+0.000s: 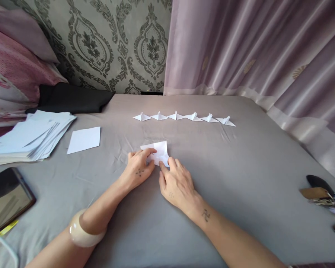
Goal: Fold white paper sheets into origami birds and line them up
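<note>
A small white sheet of paper (162, 149) with crease lines lies on the grey cloth in front of me. My left hand (141, 165) is at its left edge, index finger over the top and thumb at the near side, gripping it. My right hand (178, 182) holds the near right corner, with fingers curled and the index fingertip pressing on the paper. The part of the sheet beneath my fingers is hidden. Beyond it, several folded white paper birds (176, 115) stand in a row.
To the left are a flat white square of paper (84, 140), a stack of white sheets (33, 136), a phone (9, 199) and a black cloth (75, 98). Keys with a brown tag (315, 192) lie at the right edge. Purple curtains (226, 44) hang behind the grey-covered surface (240, 167).
</note>
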